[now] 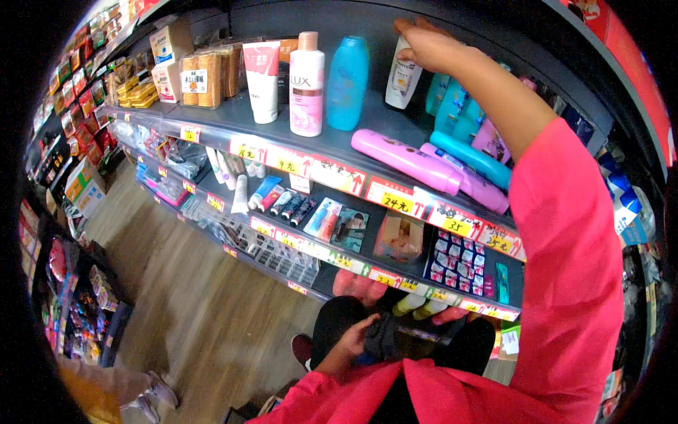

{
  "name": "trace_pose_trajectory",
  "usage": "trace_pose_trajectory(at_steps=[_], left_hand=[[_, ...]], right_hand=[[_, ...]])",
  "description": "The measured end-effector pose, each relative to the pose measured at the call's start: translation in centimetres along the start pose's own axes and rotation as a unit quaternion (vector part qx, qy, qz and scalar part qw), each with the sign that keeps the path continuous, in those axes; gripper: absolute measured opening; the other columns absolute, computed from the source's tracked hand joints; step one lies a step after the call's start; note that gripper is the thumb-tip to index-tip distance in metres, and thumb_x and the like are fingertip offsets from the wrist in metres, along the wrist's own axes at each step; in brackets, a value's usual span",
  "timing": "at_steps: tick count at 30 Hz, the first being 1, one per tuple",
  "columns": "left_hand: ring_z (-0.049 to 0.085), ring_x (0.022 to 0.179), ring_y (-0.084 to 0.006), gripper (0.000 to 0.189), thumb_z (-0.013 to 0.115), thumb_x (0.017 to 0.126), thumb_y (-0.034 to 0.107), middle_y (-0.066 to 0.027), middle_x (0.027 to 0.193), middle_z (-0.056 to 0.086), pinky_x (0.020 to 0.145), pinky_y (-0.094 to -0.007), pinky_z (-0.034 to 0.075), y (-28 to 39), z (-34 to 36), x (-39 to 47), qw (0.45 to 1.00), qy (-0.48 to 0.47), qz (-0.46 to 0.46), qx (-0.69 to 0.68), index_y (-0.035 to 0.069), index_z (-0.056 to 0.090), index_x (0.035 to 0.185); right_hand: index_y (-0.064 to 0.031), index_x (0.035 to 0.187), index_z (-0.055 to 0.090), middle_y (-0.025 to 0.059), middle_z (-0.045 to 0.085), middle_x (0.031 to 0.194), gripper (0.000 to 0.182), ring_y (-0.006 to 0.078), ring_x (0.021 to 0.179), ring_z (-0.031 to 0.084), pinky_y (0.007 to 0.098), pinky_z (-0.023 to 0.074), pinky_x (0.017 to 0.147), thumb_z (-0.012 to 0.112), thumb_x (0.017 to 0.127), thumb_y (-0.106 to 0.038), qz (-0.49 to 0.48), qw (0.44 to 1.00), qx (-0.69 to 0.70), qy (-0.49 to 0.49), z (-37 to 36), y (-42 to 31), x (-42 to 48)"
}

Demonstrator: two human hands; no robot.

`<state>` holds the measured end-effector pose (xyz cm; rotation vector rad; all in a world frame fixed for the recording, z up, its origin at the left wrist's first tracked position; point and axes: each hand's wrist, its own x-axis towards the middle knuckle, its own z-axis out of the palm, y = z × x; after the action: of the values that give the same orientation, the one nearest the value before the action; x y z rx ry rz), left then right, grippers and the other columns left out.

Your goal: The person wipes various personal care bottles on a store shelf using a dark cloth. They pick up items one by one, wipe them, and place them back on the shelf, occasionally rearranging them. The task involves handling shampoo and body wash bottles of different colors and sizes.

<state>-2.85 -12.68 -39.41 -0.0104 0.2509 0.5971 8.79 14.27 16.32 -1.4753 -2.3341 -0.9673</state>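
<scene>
My right hand [424, 45] reaches over the top shelf, shut on the upper part of a white Pantene bottle [401, 87], which leans slightly with its base at the shelf surface. Left of it stand a blue bottle [347, 85], a white and pink Lux bottle [306, 87] and a white tube with a pink top [262, 85]. Pink bottles [405, 159] and a teal bottle [471, 159] lie on their sides below my right forearm. My left hand [354, 339] is low by my knee, index finger extended, with nothing visible in it.
Packaged biscuits [201, 79] stand farther left on the top shelf [212, 116]. The lower shelf holds small tubes [286, 204], a cardboard box [400, 236] and small packets [458, 262]. Price tags line the shelf edges. Another person's shoes [159, 395] are on the wooden floor [212, 297] at lower left.
</scene>
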Motion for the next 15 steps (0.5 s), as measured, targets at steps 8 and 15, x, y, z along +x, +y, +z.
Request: trace_pose_trajectory(at_steps=[8,15], left_hand=[[0.054,0.113,-0.0258,0.032,0.052,0.093,0.026,-0.0114,0.123,0.056,0.1,-0.0406,0.041,0.4,-1.3,0.2,1.0,-0.017,0.021,-0.014,0.008,0.055,0.119],[0.055,0.109,-0.0209,0.03,0.055,0.092,0.025,-0.0058,0.116,0.059,0.096,-0.0359,0.042,-0.2,-5.2,2.0,1.0,0.02,0.001,-0.022,0.008,0.057,0.117]], right_hand=[[-0.0133,0.128,0.046,0.0206,0.052,0.12,0.051,0.0375,0.112,0.051,0.0467,0.0435,0.094,0.068,0.082,-0.022,0.057,0.994,0.013,-0.089,4.8,0.5,7.2],[-0.0093,0.13,0.046,0.0223,0.054,0.121,0.056,0.0385,0.114,0.05,0.0459,0.0427,0.096,0.069,0.08,-0.019,0.035,0.992,0.027,-0.115,8.2,4.5,9.7]])
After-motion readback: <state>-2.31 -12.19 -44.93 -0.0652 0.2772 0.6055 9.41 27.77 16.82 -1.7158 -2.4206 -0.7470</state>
